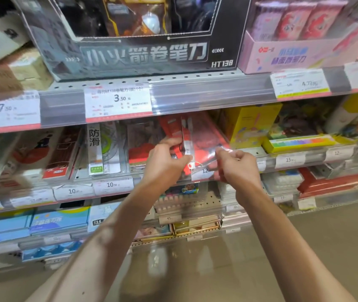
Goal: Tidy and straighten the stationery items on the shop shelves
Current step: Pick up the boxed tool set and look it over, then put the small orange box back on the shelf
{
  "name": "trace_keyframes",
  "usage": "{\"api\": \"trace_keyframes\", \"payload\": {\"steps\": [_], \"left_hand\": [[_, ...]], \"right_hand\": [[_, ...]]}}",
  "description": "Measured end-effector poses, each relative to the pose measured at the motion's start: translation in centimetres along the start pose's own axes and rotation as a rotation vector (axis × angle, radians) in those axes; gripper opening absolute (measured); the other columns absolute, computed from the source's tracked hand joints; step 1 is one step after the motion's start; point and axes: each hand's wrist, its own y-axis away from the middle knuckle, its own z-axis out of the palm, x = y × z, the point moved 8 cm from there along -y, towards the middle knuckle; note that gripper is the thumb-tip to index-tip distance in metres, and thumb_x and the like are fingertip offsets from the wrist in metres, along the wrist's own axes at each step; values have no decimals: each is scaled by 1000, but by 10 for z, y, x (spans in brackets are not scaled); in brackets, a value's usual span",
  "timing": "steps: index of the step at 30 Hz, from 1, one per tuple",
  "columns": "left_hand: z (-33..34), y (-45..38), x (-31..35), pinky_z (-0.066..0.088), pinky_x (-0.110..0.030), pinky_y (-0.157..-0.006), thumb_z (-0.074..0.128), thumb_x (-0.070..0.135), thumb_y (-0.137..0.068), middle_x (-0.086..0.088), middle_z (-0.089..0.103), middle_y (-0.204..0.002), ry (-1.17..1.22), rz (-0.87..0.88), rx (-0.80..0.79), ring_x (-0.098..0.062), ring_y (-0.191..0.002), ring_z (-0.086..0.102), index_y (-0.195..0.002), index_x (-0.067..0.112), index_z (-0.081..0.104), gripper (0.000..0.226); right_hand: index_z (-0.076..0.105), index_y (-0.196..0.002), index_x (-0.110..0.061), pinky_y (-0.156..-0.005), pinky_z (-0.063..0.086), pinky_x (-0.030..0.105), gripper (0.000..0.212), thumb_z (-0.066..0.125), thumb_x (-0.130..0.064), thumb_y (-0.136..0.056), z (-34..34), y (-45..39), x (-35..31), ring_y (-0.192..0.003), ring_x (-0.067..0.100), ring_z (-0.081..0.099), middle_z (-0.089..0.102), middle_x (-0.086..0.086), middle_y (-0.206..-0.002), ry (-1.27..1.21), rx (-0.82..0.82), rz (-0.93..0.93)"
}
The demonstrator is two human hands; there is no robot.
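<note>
A flat red stationery pack in clear plastic [204, 138] leans out of the middle shelf, its top under the shelf above. My left hand [165, 162] pinches its left edge, thumb and fingers curled round the pack. My right hand [237, 166] pinches the clear lower right corner of the same pack. Behind it stand more red and clear packs [143, 144] of the same sort.
To the left stand ruler sets [103, 149]; to the right yellow boxes [250, 125]. Above, a black sharpener display box [143, 55] and a pink box [293, 55] sit on the upper shelf [206, 92] with price tags. Lower shelves hold more packs; tiled floor [195, 269] lies below.
</note>
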Motion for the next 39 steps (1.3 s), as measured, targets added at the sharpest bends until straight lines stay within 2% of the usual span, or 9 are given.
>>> {"api": "trace_keyframes", "payload": {"steps": [4, 7, 12, 15, 17, 20, 23, 29, 39], "left_hand": [[-3, -9, -5, 51, -15, -67, 74, 20, -82, 7, 70, -87, 16, -34, 53, -6, -63, 64, -123, 27, 64, 43], [-3, -19, -8, 51, -17, -73, 71, 20, -85, 3, 70, -78, 8, -56, 76, -6, -65, 64, -121, 28, 65, 38], [-1, -19, -6, 49, -26, -94, 62, 31, -94, 1, 57, -140, -156, -10, 1, -18, -102, 66, -132, 24, 59, 39], [-8, -12, 3, 44, -37, -105, 58, 37, -94, 3, 46, -148, -195, 24, -12, -21, -122, 56, -132, 26, 58, 39], [-18, -3, 9, 47, -32, -95, 56, 39, -95, 2, 60, -129, -179, 1, -2, -14, -104, 61, -132, 28, 56, 38], [-36, 21, 23, 48, -28, -80, 56, 31, -95, 7, 63, -98, -114, -76, 4, -6, -81, 58, -123, 24, 59, 29], [-52, 49, 38, 52, -39, -88, 57, 28, -95, 0, 62, -98, -82, -63, 0, -16, -95, 59, -110, 12, 65, 23], [-100, 121, 66, 48, -8, -72, 63, 19, -93, 13, 68, -106, 163, -174, -30, 5, -87, 63, -120, 28, 61, 29], [-198, 188, 68, 47, -7, -67, 61, 17, -94, 21, 70, -92, 219, -234, 51, 5, -85, 64, -103, 45, 59, 29]], "right_hand": [[52, -95, -13, -68, 60, 43, 9, 60, -17, -96, -4, -8, -1, -43, 19, 61, 74, 6, -64, 36, 54, -34], [58, -97, -14, -70, 60, 43, 20, 65, -32, -91, -3, -16, -1, -51, 21, 69, 72, 2, -57, 246, 77, -88], [61, -95, -19, -75, 54, 39, 45, 58, -62, -80, -9, -17, -7, -80, 27, 68, 73, 3, -76, 615, 161, -132], [60, -114, -15, -76, 50, 35, 54, 59, -59, -84, -15, -7, -18, -89, 27, 67, 73, 4, -86, 609, 144, -146], [58, -120, -13, -74, 47, 34, 49, 61, -51, -89, -19, 6, -31, -85, 25, 64, 69, -1, -79, 584, 109, -176], [65, -92, -19, -72, 54, 39, 25, 63, -43, -89, -23, 28, -46, -75, 22, 65, 66, 0, -70, 515, -9, -225], [68, -90, -21, -77, 55, 40, 19, 64, -39, -92, -30, 58, -58, -80, 18, 65, 69, 0, -84, 527, -89, -253], [67, -100, -25, -73, 55, 31, 12, 62, -35, -95, -42, 132, -90, -82, 4, 66, 70, -13, -87, 530, -187, -240], [68, -100, -29, -69, 57, 35, 8, 67, -26, -93, -16, 210, -135, -78, 5, 66, 71, -11, -87, 406, -134, -336]]}}
